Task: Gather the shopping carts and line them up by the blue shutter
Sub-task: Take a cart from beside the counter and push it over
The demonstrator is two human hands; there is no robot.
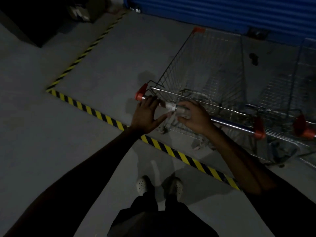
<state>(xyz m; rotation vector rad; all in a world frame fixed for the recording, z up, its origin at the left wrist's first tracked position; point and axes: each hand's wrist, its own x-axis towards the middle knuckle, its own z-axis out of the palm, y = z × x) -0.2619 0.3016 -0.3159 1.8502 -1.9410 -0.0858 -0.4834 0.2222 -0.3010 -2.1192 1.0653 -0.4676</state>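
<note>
A wire shopping cart (pixel 201 65) with red corner caps stands inside the taped zone, its front toward the blue shutter (pixel 222 12). Its handle bar (pixel 232 124) runs from a red end cap at the left to another at the right. My left hand (pixel 147 115) lies with straight fingers on the left end of the handle. My right hand (pixel 195 117) curls around the middle of the handle, at its white part. A second cart (pixel 301 93) stands close to the right of the first, partly cut off by the frame edge.
Yellow-and-black floor tape (pixel 171 150) marks the zone's near edge and runs up the left side (pixel 82 55). A dark wall and some boxes (pixel 80 12) are at the far left. My feet in white shoes (pixel 159 185) stand just behind the tape.
</note>
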